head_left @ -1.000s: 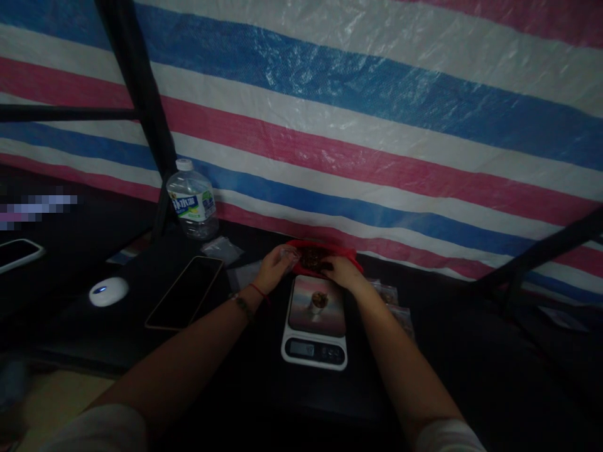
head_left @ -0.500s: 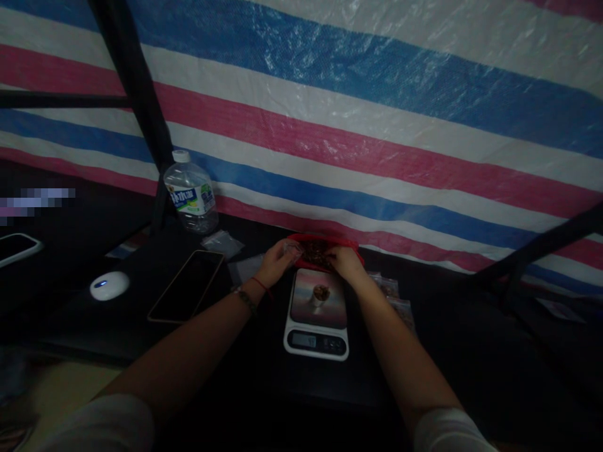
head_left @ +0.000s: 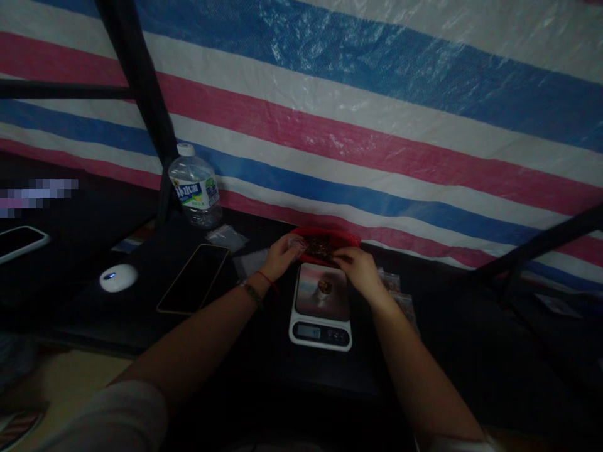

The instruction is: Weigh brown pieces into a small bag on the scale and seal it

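Red bag (head_left: 325, 242) lies crosswise (mouth up) between left hand (head_left: 281, 257) and right hand (head_left: 358, 267)

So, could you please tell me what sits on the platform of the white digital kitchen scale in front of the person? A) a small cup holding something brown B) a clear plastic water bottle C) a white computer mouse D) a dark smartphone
A: a small cup of brown bits stands on the white digital kitchen scale, while the bottle, mouse and phone lie away to its left.
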The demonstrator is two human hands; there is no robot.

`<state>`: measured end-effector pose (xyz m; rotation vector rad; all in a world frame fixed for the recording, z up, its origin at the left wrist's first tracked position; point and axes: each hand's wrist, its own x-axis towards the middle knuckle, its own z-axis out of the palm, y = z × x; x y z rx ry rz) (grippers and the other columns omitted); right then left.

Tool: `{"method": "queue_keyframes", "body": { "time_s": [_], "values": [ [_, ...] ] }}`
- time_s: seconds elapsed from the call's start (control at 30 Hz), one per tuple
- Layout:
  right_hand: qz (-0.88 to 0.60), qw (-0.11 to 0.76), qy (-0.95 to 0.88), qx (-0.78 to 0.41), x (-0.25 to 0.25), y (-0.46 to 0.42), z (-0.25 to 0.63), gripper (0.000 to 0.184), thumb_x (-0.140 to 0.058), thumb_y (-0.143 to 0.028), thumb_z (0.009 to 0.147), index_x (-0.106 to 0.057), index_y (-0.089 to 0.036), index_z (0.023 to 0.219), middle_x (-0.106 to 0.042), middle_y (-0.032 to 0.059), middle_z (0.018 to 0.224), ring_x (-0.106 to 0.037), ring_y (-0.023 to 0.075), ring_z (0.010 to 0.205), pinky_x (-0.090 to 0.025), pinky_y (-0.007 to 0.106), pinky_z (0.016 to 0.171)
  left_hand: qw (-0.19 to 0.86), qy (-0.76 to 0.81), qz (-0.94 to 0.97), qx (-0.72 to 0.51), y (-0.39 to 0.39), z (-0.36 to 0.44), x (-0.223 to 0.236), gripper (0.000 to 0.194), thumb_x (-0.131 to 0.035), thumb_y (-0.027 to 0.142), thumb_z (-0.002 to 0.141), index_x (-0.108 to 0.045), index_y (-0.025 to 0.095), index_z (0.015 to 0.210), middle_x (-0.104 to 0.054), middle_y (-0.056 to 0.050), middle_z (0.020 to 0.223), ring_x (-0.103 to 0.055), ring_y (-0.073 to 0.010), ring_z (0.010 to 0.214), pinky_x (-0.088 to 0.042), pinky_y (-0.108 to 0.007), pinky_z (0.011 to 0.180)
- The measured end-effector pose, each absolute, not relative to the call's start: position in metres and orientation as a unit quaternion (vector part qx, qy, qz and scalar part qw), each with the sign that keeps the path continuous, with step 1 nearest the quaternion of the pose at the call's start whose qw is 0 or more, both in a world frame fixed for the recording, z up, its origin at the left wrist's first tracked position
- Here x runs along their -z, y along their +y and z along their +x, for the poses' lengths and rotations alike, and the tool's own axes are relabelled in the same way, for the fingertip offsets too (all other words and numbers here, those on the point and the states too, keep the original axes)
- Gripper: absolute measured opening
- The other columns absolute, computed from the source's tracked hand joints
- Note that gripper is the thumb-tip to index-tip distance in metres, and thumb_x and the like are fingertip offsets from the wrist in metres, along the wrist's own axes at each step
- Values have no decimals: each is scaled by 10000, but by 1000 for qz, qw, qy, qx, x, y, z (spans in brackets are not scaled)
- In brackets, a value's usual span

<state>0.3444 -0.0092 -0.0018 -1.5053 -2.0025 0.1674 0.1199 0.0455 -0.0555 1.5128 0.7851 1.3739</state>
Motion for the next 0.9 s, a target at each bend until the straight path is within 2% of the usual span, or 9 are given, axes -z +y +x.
{"method": "queue_keyframes", "body": {
  "time_s": [0.07, 0.13, 0.4, 0.6, 0.73, 0.9],
  "values": [
    [-541, 337, -766, -84, -12, -31, 339, 125, -628, -214, 820, -729, -220, 892, -725, 48, 930, -671, 206, 862, -523, 332, 799, 456, 324, 616, -554, 47, 120, 58, 319, -617, 437, 811, -627, 166, 980, -677, -55, 928, -611, -171, 835, -479, -301, 783],
    [-511, 323, -790, -102, -23, -49, 332, 116, -612, -213, 838, -726, -225, 855, -722, 43, 896, -670, 198, 836, -523, 321, 769, 445, 329, 619, -557, 48, 120, 59, 312, -622, 423, 809, -629, 164, 982, -676, -53, 934, -610, -171, 843, -475, -300, 789],
    [-453, 240, -850, -120, -23, -62, 319, 167, -589, -145, 858, -733, -228, 845, -729, 31, 880, -659, 192, 863, -504, 325, 818, 439, 311, 626, -565, 47, 119, 55, 279, -614, 411, 825, -627, 161, 949, -682, -58, 930, -613, -172, 841, -474, -301, 785],
    [-432, 231, -860, -140, -27, -65, 322, 210, -572, -91, 857, -731, -225, 893, -731, 22, 908, -654, 177, 893, -490, 319, 854, 444, 298, 629, -565, 48, 120, 56, 293, -628, 417, 820, -622, 157, 956, -682, -66, 942, -619, -173, 862, -473, -306, 812],
    [-436, 257, -853, -126, -28, -68, 325, 172, -607, -100, 842, -718, -209, 916, -701, 50, 947, -644, 178, 894, -504, 312, 819, 443, 307, 622, -569, 49, 119, 57, 348, -638, 463, 801, -614, 156, 963, -679, -65, 933, -618, -175, 857, -474, -305, 808],
    [-459, 312, -827, -89, -28, -69, 326, 79, -649, -135, 830, -698, -195, 846, -672, 46, 844, -635, 170, 789, -508, 294, 720, 439, 310, 628, -563, 49, 119, 57, 351, -616, 470, 811, -606, 153, 961, -670, -68, 934, -615, -173, 855, -476, -306, 815]
  ]
}}
